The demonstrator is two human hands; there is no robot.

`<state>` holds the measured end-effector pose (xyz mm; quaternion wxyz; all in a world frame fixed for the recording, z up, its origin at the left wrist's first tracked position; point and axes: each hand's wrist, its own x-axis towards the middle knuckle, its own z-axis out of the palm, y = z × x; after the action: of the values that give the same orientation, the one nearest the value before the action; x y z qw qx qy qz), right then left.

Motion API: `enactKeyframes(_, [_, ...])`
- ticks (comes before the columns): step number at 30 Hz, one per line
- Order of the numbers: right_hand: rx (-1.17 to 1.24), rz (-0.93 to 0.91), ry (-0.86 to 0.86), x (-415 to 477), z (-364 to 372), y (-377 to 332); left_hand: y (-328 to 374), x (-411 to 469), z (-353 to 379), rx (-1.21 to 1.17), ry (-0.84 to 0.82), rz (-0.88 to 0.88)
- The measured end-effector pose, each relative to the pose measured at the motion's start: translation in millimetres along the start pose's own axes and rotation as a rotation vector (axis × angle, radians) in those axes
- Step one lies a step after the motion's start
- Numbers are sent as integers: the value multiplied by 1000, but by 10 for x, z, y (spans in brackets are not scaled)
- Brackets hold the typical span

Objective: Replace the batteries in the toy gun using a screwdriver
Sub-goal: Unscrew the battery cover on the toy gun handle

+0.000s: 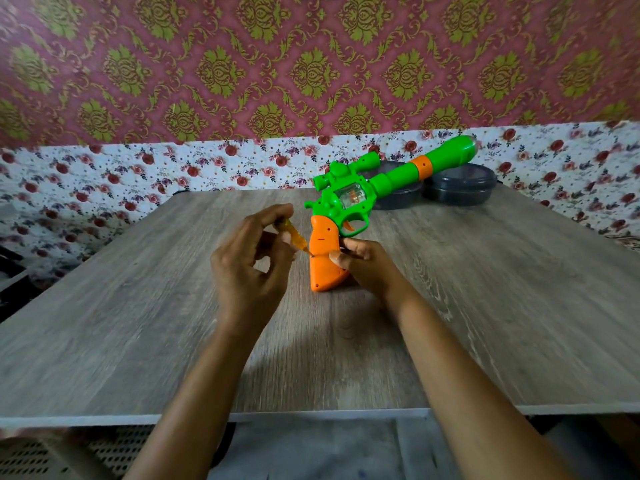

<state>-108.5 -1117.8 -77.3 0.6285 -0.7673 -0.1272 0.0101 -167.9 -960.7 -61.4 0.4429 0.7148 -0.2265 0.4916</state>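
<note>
A green toy gun [388,181] with an orange grip [325,261] stands on the wooden table [138,334], grip end down, barrel pointing up and to the right. My right hand [367,268] clasps the grip from its right side. My left hand [249,268] pinches a small screwdriver with a translucent orange handle [294,235]. Its tip rests against the left side of the grip, at a small screw hole.
Two dark round lidded containers [459,185] sit at the table's far edge behind the gun's barrel. A floral-papered wall rises right behind the table. The table's near edge runs across the bottom of the view, with a perforated white basket [69,452] below at left.
</note>
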Motion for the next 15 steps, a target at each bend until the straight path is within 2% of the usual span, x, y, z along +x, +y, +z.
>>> enactKeyframes(15, [-47, 18, -7, 19, 15, -4, 7, 5, 21, -14, 43, -29])
